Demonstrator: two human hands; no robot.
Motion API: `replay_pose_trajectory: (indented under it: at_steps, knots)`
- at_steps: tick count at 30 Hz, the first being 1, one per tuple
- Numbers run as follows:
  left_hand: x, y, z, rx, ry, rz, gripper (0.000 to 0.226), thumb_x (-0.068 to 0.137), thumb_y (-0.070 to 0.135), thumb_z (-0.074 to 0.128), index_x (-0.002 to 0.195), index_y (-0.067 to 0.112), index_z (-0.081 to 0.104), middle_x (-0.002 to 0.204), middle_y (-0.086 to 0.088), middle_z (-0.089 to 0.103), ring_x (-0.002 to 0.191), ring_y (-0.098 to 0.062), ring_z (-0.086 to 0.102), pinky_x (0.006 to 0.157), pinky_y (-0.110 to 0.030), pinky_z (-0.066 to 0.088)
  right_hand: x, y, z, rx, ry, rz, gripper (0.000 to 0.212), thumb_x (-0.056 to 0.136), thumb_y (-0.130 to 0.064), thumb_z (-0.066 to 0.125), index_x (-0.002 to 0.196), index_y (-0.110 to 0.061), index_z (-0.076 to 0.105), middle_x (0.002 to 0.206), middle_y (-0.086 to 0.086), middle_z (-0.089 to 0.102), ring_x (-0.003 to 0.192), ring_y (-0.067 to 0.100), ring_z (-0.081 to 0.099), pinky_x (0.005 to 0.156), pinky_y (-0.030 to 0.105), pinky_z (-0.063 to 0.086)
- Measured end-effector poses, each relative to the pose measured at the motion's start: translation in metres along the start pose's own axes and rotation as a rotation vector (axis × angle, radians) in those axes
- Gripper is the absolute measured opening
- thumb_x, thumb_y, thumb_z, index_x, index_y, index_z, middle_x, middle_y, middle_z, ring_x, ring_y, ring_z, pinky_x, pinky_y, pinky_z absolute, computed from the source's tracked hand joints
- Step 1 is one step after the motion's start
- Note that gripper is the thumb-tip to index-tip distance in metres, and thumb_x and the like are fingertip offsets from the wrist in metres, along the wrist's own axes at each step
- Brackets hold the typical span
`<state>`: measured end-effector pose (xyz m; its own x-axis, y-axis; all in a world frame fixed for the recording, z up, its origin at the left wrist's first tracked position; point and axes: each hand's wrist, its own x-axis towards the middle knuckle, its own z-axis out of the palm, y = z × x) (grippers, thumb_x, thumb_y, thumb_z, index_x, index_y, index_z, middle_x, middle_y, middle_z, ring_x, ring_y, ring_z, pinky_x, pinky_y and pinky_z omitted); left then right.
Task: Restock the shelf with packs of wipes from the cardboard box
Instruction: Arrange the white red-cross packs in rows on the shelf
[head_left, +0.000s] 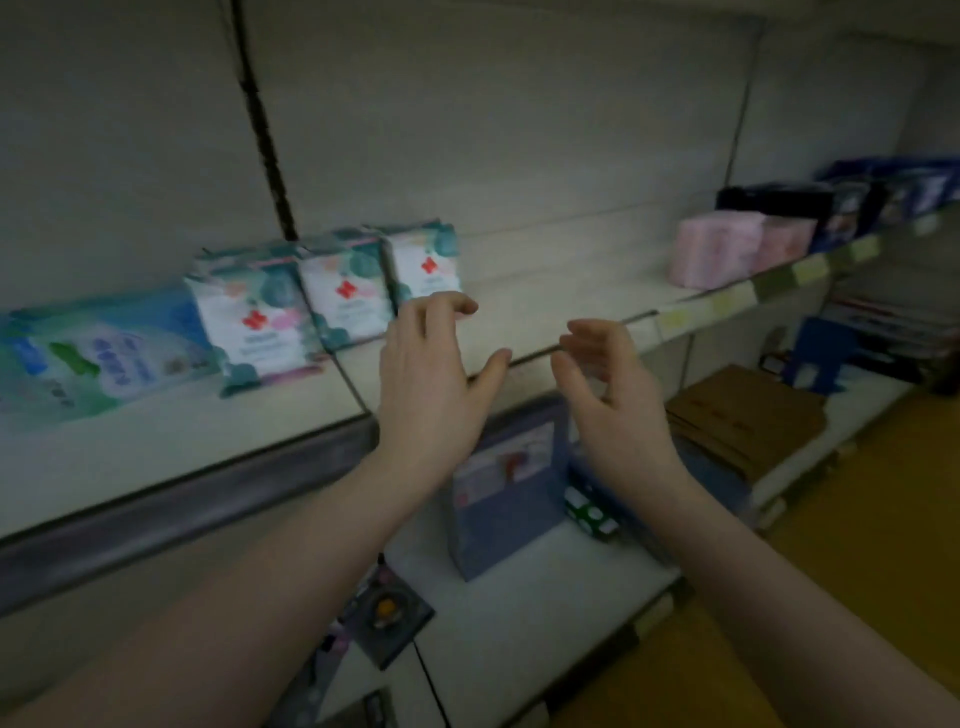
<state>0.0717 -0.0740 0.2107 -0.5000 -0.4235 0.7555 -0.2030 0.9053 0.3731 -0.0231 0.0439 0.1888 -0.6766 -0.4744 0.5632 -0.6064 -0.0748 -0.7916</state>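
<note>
1. Up in front of the shelf (545, 312), right at its front edge: left hand (426, 374). Grip let go, fingers spread and a bit bent, nothing in it.
2. Just beside it, also at the front edge of the shelf: right hand (608, 389). Grip let go too, fingers loosely bent, palm turned to the left hand, nothing in it.
3. A gap between the 2 hands, no touching.
4. On the left part of the shelf: 3 packs of wipes (345, 296), white with a red cross, standing side by side in a row. Fingertips of the left hand right by the last pack in the row; touching or not, cannot tell.
5. Further left on the shelf: a blue and green pack (98, 358), lying flat next to the row.
6. Far to the right on the shelf: pink packs (717, 249), then dark packs (779, 200) past those.
7. Under the shelf: a lower shelf (519, 613) with a blue box (504, 488) standing up and a brown flat pile (743, 415) to its right.
8. Below the shelf, on the right: yellow floor (857, 519).
</note>
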Motion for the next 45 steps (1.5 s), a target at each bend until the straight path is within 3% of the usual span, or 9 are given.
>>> replay_pose_trajectory:
  at_steps: [9, 14, 23, 26, 32, 38, 40, 42, 45]
  knots:
    - [-0.079, 0.105, 0.086, -0.309, -0.187, 0.056, 0.036, 0.086, 0.045, 0.053, 0.109, 0.017, 0.048, 0.106, 0.005, 0.042, 0.105, -0.016, 0.047, 0.088, -0.029, 0.04, -0.112, 0.061, -0.122, -0.153, 0.105, 0.214, 0.027, 0.093, -0.032, 0.048, 0.12, -0.027, 0.046, 0.12, -0.01, 0.055, 0.112, 0.002, 0.052, 0.092, 0.021, 0.045]
    - [-0.138, 0.165, 0.136, -0.539, -0.442, -0.002, 0.022, 0.089, 0.038, 0.055, 0.103, 0.027, 0.042, 0.106, 0.007, 0.045, 0.096, -0.006, 0.045, 0.079, -0.022, 0.041, -0.185, 0.103, -0.18, -0.165, 0.219, 0.36, 0.019, 0.094, -0.027, 0.05, 0.113, -0.029, 0.05, 0.11, -0.015, 0.06, 0.103, -0.006, 0.056, 0.08, 0.007, 0.044]
    - [-0.284, 0.225, 0.213, -0.654, -1.009, -0.278, 0.012, 0.088, 0.028, 0.061, 0.092, 0.021, 0.052, 0.096, 0.007, 0.056, 0.09, -0.008, 0.054, 0.073, -0.022, 0.047, -0.325, 0.179, -0.245, -0.193, 0.487, 0.716, 0.014, 0.095, -0.021, 0.05, 0.109, -0.021, 0.052, 0.106, -0.006, 0.063, 0.101, 0.006, 0.06, 0.088, 0.02, 0.046]
    - [-0.333, 0.231, 0.233, -0.604, -1.199, -0.306, 0.013, 0.089, 0.032, 0.06, 0.085, 0.021, 0.054, 0.085, 0.006, 0.059, 0.083, -0.015, 0.058, 0.074, -0.035, 0.051, -0.365, 0.191, -0.252, -0.186, 0.559, 0.822, 0.013, 0.095, -0.019, 0.051, 0.108, -0.021, 0.051, 0.101, -0.01, 0.059, 0.096, 0.0, 0.056, 0.081, 0.012, 0.044]
    - [-0.389, 0.23, 0.247, -0.461, -1.394, -0.25, 0.01, 0.092, 0.03, 0.056, 0.087, 0.022, 0.056, 0.084, 0.007, 0.056, 0.081, -0.014, 0.056, 0.072, -0.03, 0.049, -0.429, 0.209, -0.244, -0.132, 0.609, 1.01, 0.011, 0.094, -0.009, 0.049, 0.1, -0.019, 0.051, 0.095, -0.005, 0.055, 0.09, 0.004, 0.054, 0.074, 0.007, 0.042]
    - [-0.421, 0.231, 0.258, -0.177, -1.413, 0.012, 0.019, 0.09, 0.033, 0.057, 0.099, 0.018, 0.064, 0.104, -0.002, 0.059, 0.093, -0.018, 0.056, 0.074, -0.032, 0.049, -0.456, 0.22, -0.233, -0.072, 0.644, 1.103, 0.017, 0.092, -0.002, 0.05, 0.102, -0.016, 0.052, 0.099, 0.001, 0.059, 0.092, 0.004, 0.056, 0.083, 0.016, 0.042]
    - [-0.431, 0.233, 0.26, -0.05, -1.447, 0.112, 0.022, 0.09, 0.035, 0.055, 0.101, 0.017, 0.062, 0.108, -0.004, 0.055, 0.1, -0.02, 0.053, 0.075, -0.032, 0.044, -0.461, 0.22, -0.232, -0.054, 0.654, 1.113, 0.018, 0.092, -0.002, 0.05, 0.103, -0.016, 0.053, 0.098, -0.001, 0.059, 0.09, 0.001, 0.056, 0.08, 0.012, 0.043]
    - [-0.44, 0.235, 0.262, 0.064, -1.457, 0.18, 0.027, 0.09, 0.037, 0.055, 0.106, 0.015, 0.058, 0.114, -0.007, 0.052, 0.108, -0.023, 0.049, 0.083, -0.034, 0.044, -0.466, 0.22, -0.233, -0.047, 0.679, 1.117, 0.019, 0.092, -0.002, 0.05, 0.101, -0.018, 0.053, 0.094, -0.004, 0.059, 0.088, 0.0, 0.056, 0.074, 0.007, 0.044]
    - [-0.451, 0.238, 0.268, 0.182, -1.426, 0.265, 0.042, 0.089, 0.04, 0.056, 0.119, 0.011, 0.051, 0.122, -0.009, 0.048, 0.117, -0.026, 0.043, 0.093, -0.034, 0.04, -0.473, 0.221, -0.239, -0.04, 0.713, 1.125, 0.024, 0.092, -0.002, 0.049, 0.095, -0.026, 0.053, 0.091, 0.0, 0.06, 0.087, 0.009, 0.058, 0.075, 0.015, 0.045]
